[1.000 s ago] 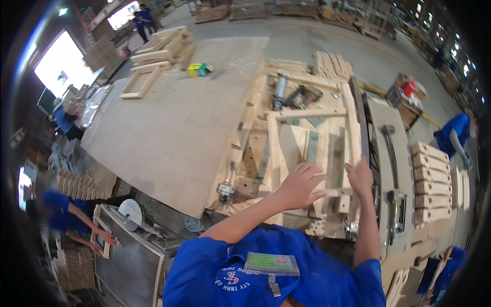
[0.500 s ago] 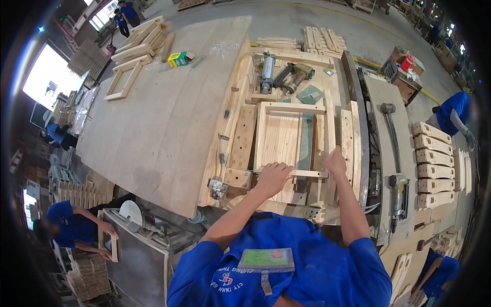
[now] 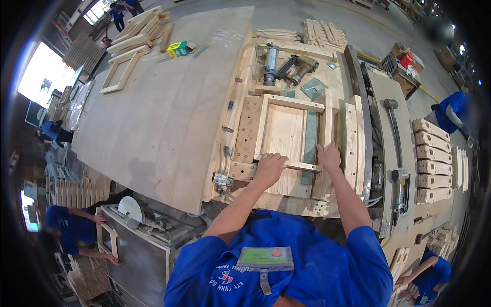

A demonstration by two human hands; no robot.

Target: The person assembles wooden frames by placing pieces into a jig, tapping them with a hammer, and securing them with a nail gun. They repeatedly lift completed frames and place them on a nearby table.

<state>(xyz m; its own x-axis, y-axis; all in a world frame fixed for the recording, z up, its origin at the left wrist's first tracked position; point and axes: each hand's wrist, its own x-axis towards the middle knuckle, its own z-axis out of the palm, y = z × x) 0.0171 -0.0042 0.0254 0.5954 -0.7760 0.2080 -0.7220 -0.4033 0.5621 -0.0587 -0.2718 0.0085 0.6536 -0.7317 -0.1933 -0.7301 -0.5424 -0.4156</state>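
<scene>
A pale wooden frame (image 3: 295,103) lies in the recessed jig on the bench, between perforated wooden blocks. My left hand (image 3: 272,170) is closed over the left part of its near rail (image 3: 305,166), close to the left corner. On the right, my right hand (image 3: 330,156) grips the near end of the upright side strip (image 3: 328,125). That strip lies along the right ends of the two rails; whether it touches them I cannot tell. My fingers hide the near right joint. A pale board and a green strip (image 3: 310,133) show inside the frame.
Beyond the jig lie a pneumatic cylinder (image 3: 271,64) and a nail gun (image 3: 303,70). A hammer (image 3: 392,112) and another air tool (image 3: 400,192) rest on the right. The plywood tabletop (image 3: 163,117) at left bears a small box (image 3: 179,49) and wooden frames (image 3: 120,71). Co-workers are nearby.
The right side strip has been drawn nearer and now lines up with the rails' ends, my right hand still on it. My left hand has shifted slightly along the near rail.
</scene>
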